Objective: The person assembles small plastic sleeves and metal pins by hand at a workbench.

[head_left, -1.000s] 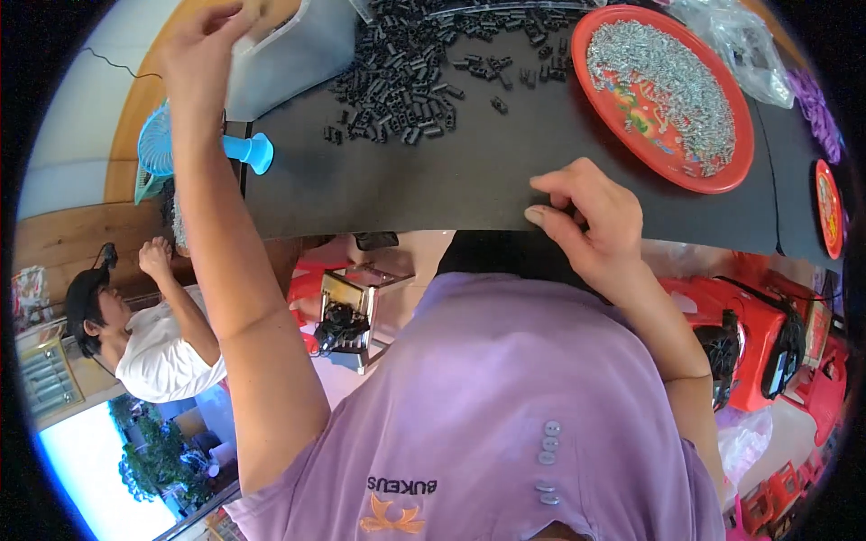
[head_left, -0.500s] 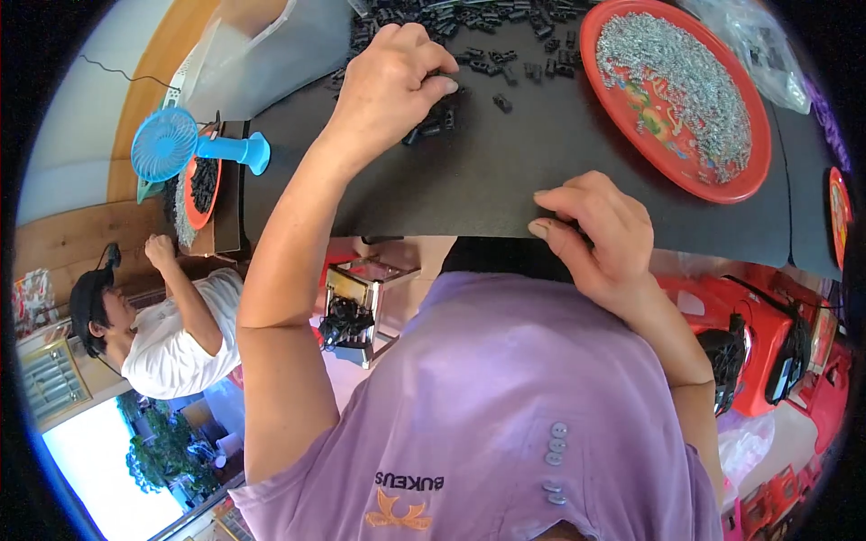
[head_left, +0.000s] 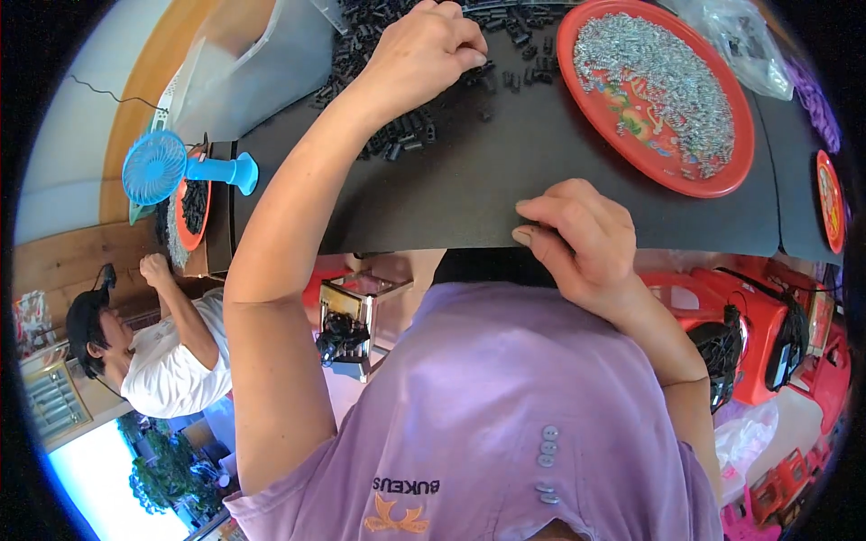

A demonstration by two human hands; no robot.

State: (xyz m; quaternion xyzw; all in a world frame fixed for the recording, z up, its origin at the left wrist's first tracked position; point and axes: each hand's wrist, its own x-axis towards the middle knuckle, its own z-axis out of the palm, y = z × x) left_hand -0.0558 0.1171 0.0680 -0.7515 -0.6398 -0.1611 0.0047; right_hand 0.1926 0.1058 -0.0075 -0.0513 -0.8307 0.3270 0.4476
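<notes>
My left hand (head_left: 426,56) reaches over the far side of the dark table, its fingers curled at a heap of small black plastic parts (head_left: 365,41). Its thumb and forefinger are close together, and whatever they grip is hidden. Several more black parts (head_left: 401,137) lie under the wrist, on the near side. My right hand (head_left: 588,236) hovers at the table's near edge, with thumb and forefinger apart and nothing visible between them. Beyond it lies a red plate (head_left: 669,176) holding many small silvery metal springs (head_left: 672,68).
A translucent plastic bin (head_left: 262,81) and a blue fan (head_left: 203,169) stand at the left. Clear plastic bags (head_left: 735,45) lie at the far right, above a second red plate (head_left: 830,203). A person in white (head_left: 185,352) sits at the left. Red stools (head_left: 767,338) are below.
My left hand has moved farther away and slightly right, uncovering black parts near its wrist. My right hand keeps nearly the same pose. The whole view has shifted a little.
</notes>
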